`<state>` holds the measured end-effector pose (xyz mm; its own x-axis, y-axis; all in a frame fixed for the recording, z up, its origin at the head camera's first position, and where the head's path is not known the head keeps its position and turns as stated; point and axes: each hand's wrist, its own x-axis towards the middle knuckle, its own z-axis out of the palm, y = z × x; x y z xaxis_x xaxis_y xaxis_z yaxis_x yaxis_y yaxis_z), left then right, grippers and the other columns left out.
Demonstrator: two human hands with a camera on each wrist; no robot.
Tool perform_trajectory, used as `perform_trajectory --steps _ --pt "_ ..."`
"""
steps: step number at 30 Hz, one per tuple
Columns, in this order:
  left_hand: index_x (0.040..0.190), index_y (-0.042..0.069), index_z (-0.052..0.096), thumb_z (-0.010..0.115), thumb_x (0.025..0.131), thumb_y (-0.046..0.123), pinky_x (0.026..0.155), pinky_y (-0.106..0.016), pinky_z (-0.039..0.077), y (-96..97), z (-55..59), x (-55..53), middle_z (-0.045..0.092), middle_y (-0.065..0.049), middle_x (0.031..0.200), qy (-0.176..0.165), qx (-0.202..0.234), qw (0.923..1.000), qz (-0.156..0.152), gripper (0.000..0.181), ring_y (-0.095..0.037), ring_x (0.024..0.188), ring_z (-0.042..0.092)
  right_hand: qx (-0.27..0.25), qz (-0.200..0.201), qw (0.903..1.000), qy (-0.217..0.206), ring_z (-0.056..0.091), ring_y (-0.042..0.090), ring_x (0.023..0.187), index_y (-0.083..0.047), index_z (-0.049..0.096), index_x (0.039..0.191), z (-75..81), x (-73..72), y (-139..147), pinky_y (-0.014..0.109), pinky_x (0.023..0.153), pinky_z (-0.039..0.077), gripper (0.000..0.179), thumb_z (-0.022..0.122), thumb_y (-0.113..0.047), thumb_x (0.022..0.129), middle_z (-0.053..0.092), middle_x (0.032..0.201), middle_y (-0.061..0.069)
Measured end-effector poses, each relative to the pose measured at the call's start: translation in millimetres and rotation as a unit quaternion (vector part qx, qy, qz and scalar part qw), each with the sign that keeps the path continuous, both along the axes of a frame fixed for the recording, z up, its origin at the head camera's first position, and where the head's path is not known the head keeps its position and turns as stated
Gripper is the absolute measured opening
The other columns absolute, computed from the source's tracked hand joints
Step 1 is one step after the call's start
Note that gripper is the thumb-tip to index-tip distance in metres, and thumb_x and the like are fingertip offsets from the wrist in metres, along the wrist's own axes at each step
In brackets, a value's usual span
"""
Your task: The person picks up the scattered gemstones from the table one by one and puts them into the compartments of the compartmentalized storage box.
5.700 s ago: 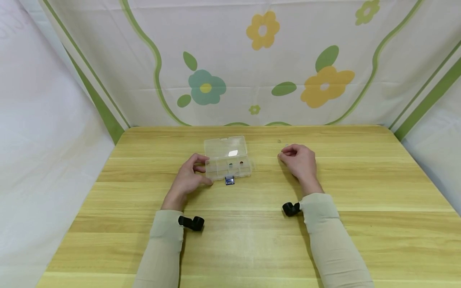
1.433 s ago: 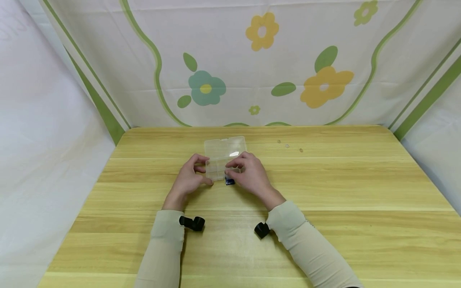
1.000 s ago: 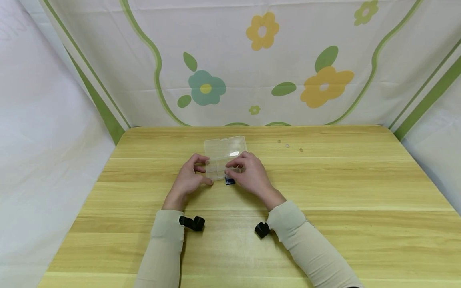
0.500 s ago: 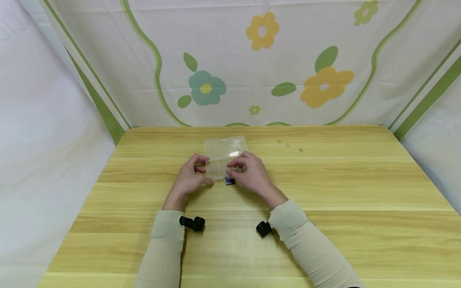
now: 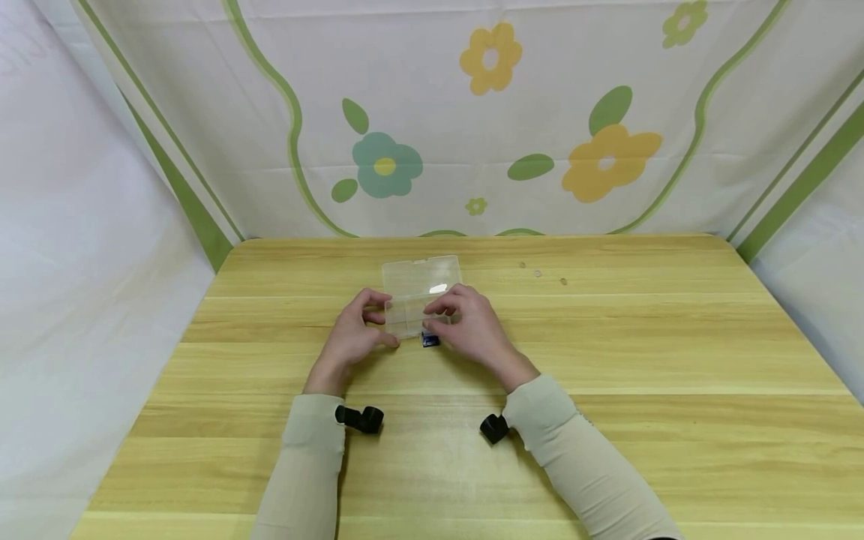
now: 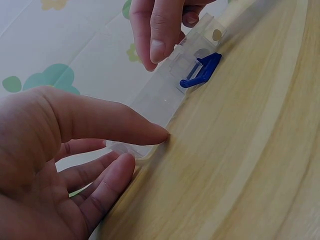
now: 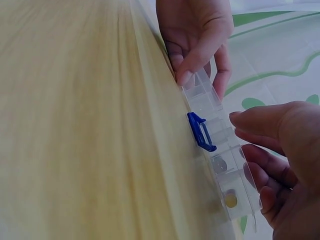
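My left hand (image 5: 354, 326) holds the left end of a clear plastic compartment box (image 5: 398, 319), its thumb at the front corner and its fingers behind. The clear lid (image 5: 412, 277) is raised at the back. On the box's front side sits a blue latch (image 7: 197, 131). Over the middle compartments hovers my right hand (image 5: 469, 322), thumb and forefinger tips close together; no object shows between them. A grey disc (image 7: 219, 165) and a yellowish disc (image 7: 230, 201) lie in separate compartments toward the right end. In the head view the right hand hides that end.
Three tiny round pieces lie to the right at the back of the table: one farthest back (image 5: 522, 265), a pale one (image 5: 537, 274) and a brownish one (image 5: 563, 282). Behind the table (image 5: 432, 465) hangs a flowered cloth (image 5: 445, 112).
My right hand has come left from beside the small pieces to over the box and has stayed there, shifting only slightly lately. My left hand and the box have not moved.
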<state>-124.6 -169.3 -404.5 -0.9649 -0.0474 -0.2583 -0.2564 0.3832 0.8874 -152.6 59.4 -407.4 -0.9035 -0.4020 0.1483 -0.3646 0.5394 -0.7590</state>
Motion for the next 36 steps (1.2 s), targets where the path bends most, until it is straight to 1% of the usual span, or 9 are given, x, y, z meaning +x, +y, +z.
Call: perform_trajectory --steps 5,11,14,20,28,32,36 --pt "0.141 0.017 0.061 0.085 0.077 -0.007 0.103 -0.045 0.049 0.0 0.4 0.2 0.058 -0.007 0.150 0.000 0.000 1.0000 0.001 0.073 -0.031 0.128 0.056 -0.018 -0.006 0.9998 0.001 0.063 0.021 0.100 -0.015 0.084 0.106 0.1 -0.3 1.4 0.037 0.087 0.051 0.012 0.083 -0.020 0.095 0.070 0.104 0.001" --pt "0.141 0.017 0.061 0.085 0.077 -0.008 0.103 -0.045 0.049 0.7 -0.4 0.2 0.058 -0.008 0.150 -0.001 -0.001 1.0000 0.004 0.073 -0.032 0.127 0.056 -0.070 -0.028 0.9971 0.005 0.064 0.025 0.099 -0.013 0.084 0.105 -1.8 -6.0 7.5 0.036 0.083 0.050 0.011 0.083 -0.017 0.094 0.071 0.104 0.004" --pt "0.142 0.016 0.061 0.085 0.076 -0.009 0.103 -0.046 0.049 1.1 -0.5 0.2 0.057 -0.009 0.150 0.000 -0.002 1.0000 0.003 0.074 -0.032 0.127 0.055 -0.088 -0.044 0.9952 -0.002 0.064 0.026 0.100 -0.013 0.084 0.104 -1.9 -9.7 14.3 0.036 0.083 0.049 0.011 0.083 -0.017 0.094 0.071 0.105 0.004" --pt "0.142 0.016 0.061 0.084 0.076 -0.009 0.103 -0.045 0.048 0.5 -1.0 0.2 0.058 -0.008 0.149 0.001 -0.003 1.0000 0.003 0.074 -0.031 0.126 0.055 -0.082 -0.087 0.9928 -0.013 0.061 0.025 0.101 -0.015 0.084 0.105 -1.9 -18.3 32.9 0.036 0.082 0.048 0.012 0.083 -0.022 0.095 0.070 0.106 0.004" --pt "0.142 0.016 0.060 0.084 0.077 -0.009 0.103 -0.045 0.048 0.5 -0.8 0.0 0.058 -0.009 0.148 0.000 -0.002 1.0000 0.002 0.073 -0.031 0.126 0.055 -0.068 -0.138 0.9879 -0.015 0.064 0.029 0.103 -0.011 0.083 0.110 -3.6 -29.6 57.9 0.036 0.085 0.048 0.018 0.082 -0.022 0.096 0.071 0.110 0.011" --pt "0.142 0.015 0.060 0.084 0.077 -0.009 0.102 -0.045 0.048 0.7 -1.7 -0.3 0.058 -0.009 0.148 0.001 -0.002 1.0000 0.001 0.073 -0.031 0.125 0.055 -0.061 -0.162 0.9847 -0.022 0.065 0.030 0.105 -0.011 0.083 0.112 -5.8 -33.5 68.8 0.038 0.086 0.049 0.020 0.081 -0.023 0.096 0.071 0.113 0.012" --pt "0.142 0.015 0.060 0.084 0.077 -0.010 0.101 -0.044 0.048 1.1 -1.5 0.1 0.058 -0.010 0.148 0.001 -0.004 1.0000 0.002 0.074 -0.031 0.125 0.055 -0.065 -0.187 0.9798 -0.031 0.065 0.031 0.106 -0.010 0.083 0.114 -9.0 -36.4 80.3 0.038 0.088 0.050 0.021 0.080 -0.023 0.098 0.070 0.116 0.014"
